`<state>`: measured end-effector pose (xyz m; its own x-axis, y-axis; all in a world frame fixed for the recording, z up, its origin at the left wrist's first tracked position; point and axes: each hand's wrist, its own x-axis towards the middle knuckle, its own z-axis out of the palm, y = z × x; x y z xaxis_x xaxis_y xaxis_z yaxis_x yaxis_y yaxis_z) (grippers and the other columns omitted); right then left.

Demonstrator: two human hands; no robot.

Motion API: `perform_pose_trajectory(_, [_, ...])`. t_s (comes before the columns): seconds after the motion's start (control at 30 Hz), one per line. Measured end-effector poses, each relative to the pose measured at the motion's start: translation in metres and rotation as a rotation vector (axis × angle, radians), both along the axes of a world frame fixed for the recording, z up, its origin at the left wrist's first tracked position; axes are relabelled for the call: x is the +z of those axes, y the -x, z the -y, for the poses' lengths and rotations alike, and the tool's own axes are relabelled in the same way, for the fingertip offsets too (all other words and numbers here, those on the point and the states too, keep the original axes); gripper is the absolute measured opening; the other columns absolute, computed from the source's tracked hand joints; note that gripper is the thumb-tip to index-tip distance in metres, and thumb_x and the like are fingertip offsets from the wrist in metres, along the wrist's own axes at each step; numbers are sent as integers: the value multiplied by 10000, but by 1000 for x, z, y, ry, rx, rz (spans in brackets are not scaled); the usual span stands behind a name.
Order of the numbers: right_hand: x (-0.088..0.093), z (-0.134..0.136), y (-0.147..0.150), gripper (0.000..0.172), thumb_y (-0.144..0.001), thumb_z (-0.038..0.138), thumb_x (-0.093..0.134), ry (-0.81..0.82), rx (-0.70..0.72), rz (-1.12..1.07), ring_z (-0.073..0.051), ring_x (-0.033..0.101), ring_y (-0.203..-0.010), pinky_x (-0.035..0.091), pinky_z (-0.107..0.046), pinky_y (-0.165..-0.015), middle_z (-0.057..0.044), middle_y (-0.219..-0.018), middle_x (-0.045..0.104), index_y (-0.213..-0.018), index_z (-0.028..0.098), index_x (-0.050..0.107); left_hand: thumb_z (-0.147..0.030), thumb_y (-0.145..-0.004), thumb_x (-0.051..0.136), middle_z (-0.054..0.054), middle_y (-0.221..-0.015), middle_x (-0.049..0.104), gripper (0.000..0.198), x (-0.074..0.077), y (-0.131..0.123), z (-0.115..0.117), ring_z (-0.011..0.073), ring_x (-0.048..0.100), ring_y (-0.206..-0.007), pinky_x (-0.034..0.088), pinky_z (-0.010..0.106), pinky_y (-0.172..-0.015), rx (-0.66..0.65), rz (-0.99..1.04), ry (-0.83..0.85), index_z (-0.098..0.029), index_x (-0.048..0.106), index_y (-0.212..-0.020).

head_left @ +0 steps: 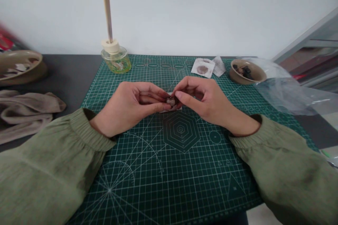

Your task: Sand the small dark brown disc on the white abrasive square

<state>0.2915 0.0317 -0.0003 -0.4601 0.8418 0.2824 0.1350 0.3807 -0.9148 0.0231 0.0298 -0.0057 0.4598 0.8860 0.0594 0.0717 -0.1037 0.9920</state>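
Green sleeves (47, 168) end at the left hand (126, 109) and right hand (203, 102), fingers (158, 107) closed on a small brown piece (171, 102), its shape mostly hidden.

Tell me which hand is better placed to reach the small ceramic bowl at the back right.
Right, probably: the right hand lies nearer the ceramic bowl, on its side of the cutting mat. The left hand is farther off. Both pinch a small brownish piece.
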Motion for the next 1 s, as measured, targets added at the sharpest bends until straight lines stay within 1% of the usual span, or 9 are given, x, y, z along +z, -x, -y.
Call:
perform_pose_trajectory(0.1, [2, 1, -3, 234, -1112, 420, 950, 25, -6, 7, -219, 880, -852, 724, -349, -801, -35, -985, 899, -1079, 215, 843, -452, -882, 1184, 54, -1113, 1009, 377, 1, 0, -1, 302, 1010, -1074, 847, 364, -1066, 18, -18, 3, -244, 986, -1125])
perform_pose_trajectory(0.3, [4, 1, -11, 243, -1036, 302, 999, -138, 46, 76, -219, 881, -972, 753, -382, -914, -66, -1215, 949, -1229, 220, 876, -494, -863, 1198, 48, -1081, 1005, 412, 3, 1, -2, 306, 1008, -1071, 849, 388, -1089, 7, -26, 25, -248, 981, -1112])
perform_pose_trajectory(0.43, [4, 1, -9, 173, -1041, 288, 977, -222, 44, 167, -231, 857, -929, 751, -434, -906, -57, -1194, 948, -1184, 252, 888, -531, -874, 1187, 61, -1111, 1003, 418, 2, 1, -2, 323, 1002, -1090, 848, 440, -1112, -1, -50, 13, -261, 974, -1111])
perform_pose_trajectory(0.5, [4, 1, -8, 132, -1066, 327, 960, -238, 22, 198, -233, 834, -886, 735, -444, -879, -56, -1168, 944, -1155, 264, 887, -558, -910, 1154, 66, -1128, 1000, 429, 0, 3, -2, 321, 994, -1088, 842, 452, -1110, -4, -83, -6, -268, 974, -1169])
perform_pose_trajectory(0.6, [0, -2, -10, 137, -1082, 352, 951, -317, -27, 250, -216, 779, -826, 676, -420, -831, -60, -1145, 928, -1151, 252, 888, -616, -935, 1115, 71, -1232, 993, 518, -4, 9, -5, 325, 966, -1120, 814, 472, -1139, 26, -212, -182, -304, 964, -1321])
perform_pose_trajectory(0.7, [-7, -9, -13, 111, -1039, 266, 942, -427, -53, 371, -213, 729, -832, 601, -397, -831, -71, -1147, 897, -1131, 229, 891, -713, -999, 1031, 105, -1453, 950, 519, -8, 14, -10, 394, 892, -1366, 705, 566, -1328, 50, -433, -504, -327, 973, -1341])
perform_pose_trajectory(0.77, [-11, -12, -15, 111, -1017, 238, 928, -444, -55, 452, -215, 705, -842, 560, -386, -829, -77, -1150, 875, -1120, 218, 891, -708, -1096, 914, 119, -1545, 921, 457, -10, 17, -12, 417, 839, -1495, 634, 592, -1405, 5, -523, -621, -324, 985, -1334])
perform_pose_trajectory(0.87, [-14, -13, -15, 163, -1030, 278, 915, -432, -49, 493, -209, 672, -830, 518, -375, -810, -93, -1181, 864, -1166, 189, 902, -613, -1165, 813, 87, -1553, 930, 369, -11, 18, -12, 383, 852, -1515, 620, 535, -1415, -64, -537, -622, -346, 979, -1358])
perform_pose_trajectory(1.0, [-13, -12, -12, 149, -1056, 281, 888, -420, -60, 511, -207, 663, -835, 505, -373, -819, -101, -1194, 873, -1166, 183, 906, -590, -1137, 840, 54, -1542, 945, 337, -12, 17, -11, 393, 857, -1537, 617, 533, -1417, -47, -523, -598, -392, 974, -1375])
